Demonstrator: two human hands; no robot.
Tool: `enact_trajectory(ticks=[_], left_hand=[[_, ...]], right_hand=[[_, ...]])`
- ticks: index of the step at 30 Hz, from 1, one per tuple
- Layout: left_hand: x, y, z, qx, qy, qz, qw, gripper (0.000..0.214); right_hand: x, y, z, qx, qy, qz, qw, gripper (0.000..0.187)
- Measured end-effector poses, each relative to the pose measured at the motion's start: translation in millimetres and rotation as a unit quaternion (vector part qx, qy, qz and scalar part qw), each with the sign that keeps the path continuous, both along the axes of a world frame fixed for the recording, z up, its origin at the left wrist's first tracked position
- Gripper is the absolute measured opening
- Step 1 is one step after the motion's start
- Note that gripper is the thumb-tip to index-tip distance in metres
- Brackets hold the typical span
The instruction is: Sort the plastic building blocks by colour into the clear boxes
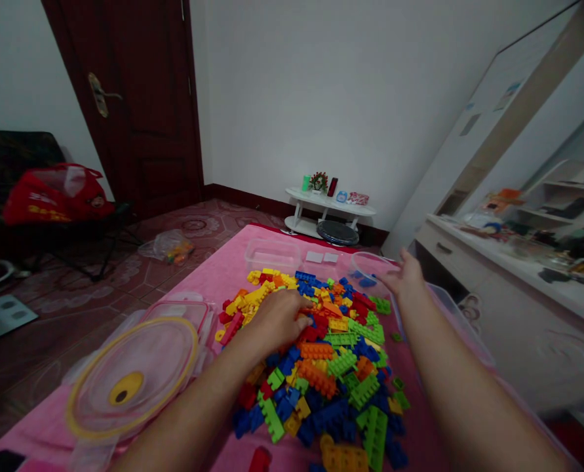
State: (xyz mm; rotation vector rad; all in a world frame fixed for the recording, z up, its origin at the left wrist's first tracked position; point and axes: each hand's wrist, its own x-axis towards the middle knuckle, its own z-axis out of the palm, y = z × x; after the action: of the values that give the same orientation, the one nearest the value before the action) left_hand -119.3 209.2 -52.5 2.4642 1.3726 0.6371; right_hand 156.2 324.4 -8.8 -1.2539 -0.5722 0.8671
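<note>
A large heap of toy building bricks (pixel 316 351) in red, orange, yellow, green and blue lies in front of me. My left hand (pixel 282 316) rests over the heap's middle, palm down. Its thumb and forefinger are apart among red and orange bricks, and the other fingertips are hidden. Beyond the heap on the right, my right hand (pixel 408 274) is beside a round clear container (pixel 370 255), its thumb and fingers spread. Blue bricks (pixel 366 280) lie inside that container. Whether the right hand touches the rim is hard to tell.
A rectangular clear box (pixel 272 252) stands at the pink table's (pixel 223 269) far end, near two white cards (pixel 322 257). A round lid with a yellow rim (pixel 132 380) lies on the left. A larger clear bin (pixel 461 324) runs along the right edge.
</note>
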Motion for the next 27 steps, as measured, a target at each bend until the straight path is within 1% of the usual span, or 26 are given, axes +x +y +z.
enact_trajectory(ticks=[1, 3, 5, 6, 7, 10, 12, 14, 17, 19, 21, 24, 27], left_hand=[[-0.1, 0.1, -0.9, -0.006, 0.013, -0.012, 1.000, 0.030], [0.0, 0.6, -3.2, -0.012, 0.030, -0.035, 0.999, 0.029], [0.8, 0.9, -5.4, -0.009, 0.039, -0.049, 0.998, 0.027], [1.4, 0.9, -6.3, -0.008, 0.042, -0.052, 0.998, 0.026], [2.2, 0.8, -7.1, -0.009, 0.043, -0.050, 0.998, 0.026], [5.4, 0.5, -8.7, -0.032, 0.024, -0.023, 0.999, 0.025], [8.9, 0.1, -9.2, -0.044, -0.004, -0.001, 0.999, 0.026], [14.1, -0.8, -9.7, -0.027, -0.043, 0.014, 0.999, 0.027], [23.8, -3.5, -11.6, 0.017, -0.076, -0.002, 0.997, 0.028], [29.7, -5.4, -13.6, 0.018, -0.049, -0.032, 0.998, 0.026], [34.4, -6.3, -15.4, 0.003, -0.005, -0.045, 0.999, 0.024], [40.0, -5.2, -16.5, -0.023, 0.051, -0.021, 0.998, 0.026], [45.0, -2.6, -16.5, -0.038, 0.082, -0.004, 0.996, 0.026]], right_hand=[[-5.5, -7.6, -3.0, -0.008, 0.004, 0.003, 1.000, 0.024], [-19.6, -29.4, -13.5, 0.002, 0.004, 0.037, 0.999, 0.021], [-34.1, -55.9, -28.7, 0.046, -0.024, 0.122, 0.991, 0.022], [-39.9, -68.9, -37.3, 0.047, -0.048, 0.157, 0.985, 0.025], [-44.1, -80.5, -46.3, 0.036, -0.077, 0.177, 0.980, 0.027], [-45.9, -102.6, -72.8, 0.001, -0.145, 0.157, 0.977, 0.030], [-41.3, -106.2, -87.3, 0.004, -0.150, 0.135, 0.979, 0.030], [-37.0, -104.9, -97.1, 0.013, -0.141, 0.118, 0.983, 0.029], [-35.7, -101.9, -102.5, 0.025, -0.145, 0.108, 0.983, 0.029], [-37.3, -101.7, -102.2, 0.033, -0.149, 0.105, 0.983, 0.030], [-38.7, -102.3, -101.8, 0.039, -0.147, 0.101, 0.983, 0.030], [-38.9, -103.0, -103.0, 0.044, -0.141, 0.097, 0.984, 0.029], [-37.6, -102.7, -105.1, 0.042, -0.139, 0.096, 0.985, 0.028]])
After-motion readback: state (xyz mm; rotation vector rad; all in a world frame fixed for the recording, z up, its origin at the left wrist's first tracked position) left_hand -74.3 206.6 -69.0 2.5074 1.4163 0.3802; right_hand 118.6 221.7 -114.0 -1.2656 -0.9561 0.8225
